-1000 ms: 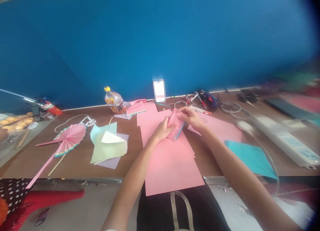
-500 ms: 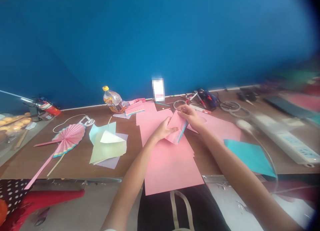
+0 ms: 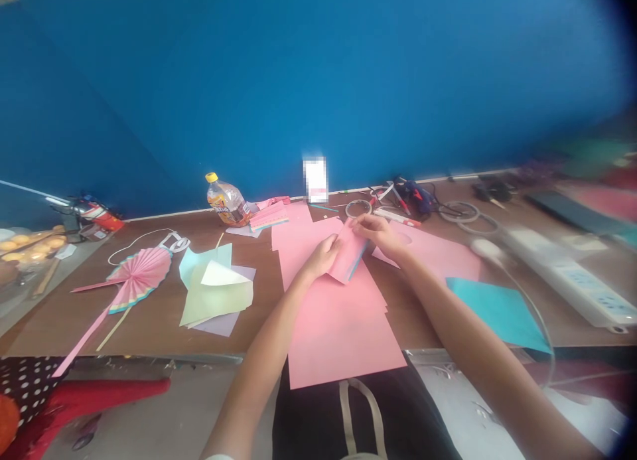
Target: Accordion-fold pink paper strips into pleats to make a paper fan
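Both hands hold a small folded piece of pink paper (image 3: 347,259) with a blue strip along one edge. My left hand (image 3: 324,255) grips its left side, thumb on top. At its upper right corner, my right hand (image 3: 377,233) pinches the paper between thumb and fingers. Beneath lie large pink sheets (image 3: 343,344) that reach over the table's front edge. A pink pleated paper fan (image 3: 139,277) with a blue and yellow rim rests at the left. Pale green, blue and lilac sheets (image 3: 219,297) lie between the fan and my left arm.
A yellow-capped bottle (image 3: 226,201) stands at the back, near a pleated pink strip (image 3: 269,217). Tape rolls (image 3: 359,208), a red-and-white pen (image 3: 398,216) and cables lie at back right. A teal sheet (image 3: 497,312) and a white power strip (image 3: 582,287) are further right.
The folded paper has turned and tilted slightly in my hands, so less of its blue edge shows. My right hand has dropped a little. The things on the table stay put.
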The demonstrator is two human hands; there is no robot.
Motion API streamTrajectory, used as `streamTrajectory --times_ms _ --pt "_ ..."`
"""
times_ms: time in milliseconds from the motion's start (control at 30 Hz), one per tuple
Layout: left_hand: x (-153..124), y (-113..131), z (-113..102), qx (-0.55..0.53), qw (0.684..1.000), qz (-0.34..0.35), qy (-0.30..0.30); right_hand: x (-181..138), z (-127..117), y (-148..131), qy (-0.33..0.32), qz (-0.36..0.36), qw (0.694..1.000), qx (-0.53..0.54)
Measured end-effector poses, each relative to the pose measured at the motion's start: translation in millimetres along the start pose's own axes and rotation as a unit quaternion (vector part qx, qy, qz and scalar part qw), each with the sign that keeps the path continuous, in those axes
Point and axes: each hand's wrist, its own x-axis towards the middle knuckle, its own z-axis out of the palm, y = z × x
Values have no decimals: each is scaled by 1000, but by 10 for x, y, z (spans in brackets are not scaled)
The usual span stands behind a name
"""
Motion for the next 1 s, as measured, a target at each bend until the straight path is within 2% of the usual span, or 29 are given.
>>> streamTrajectory --times_ms 400,533,633,733,833,1000 --pt "29 -39 -16 10 1000 14 5 -1 -61 33 -51 -31 997 -54" --pt "19 -30 -26 47 998 -11 39 -1 -53 29 -92 -33 993 -71" --pt "-12 5 -45 91 995 -18 31 1 -32 44 -103 -33 991 -78" --pt "-64 57 -58 124 992 0 24 12 -16 86 -96 -28 991 -91" --pt "-105 90 -62 133 991 13 23 28 -11 141 -64 -26 990 -127" --pt "-93 69 -71 142 989 28 12 49 -15 215 -41 -55 986 -155"
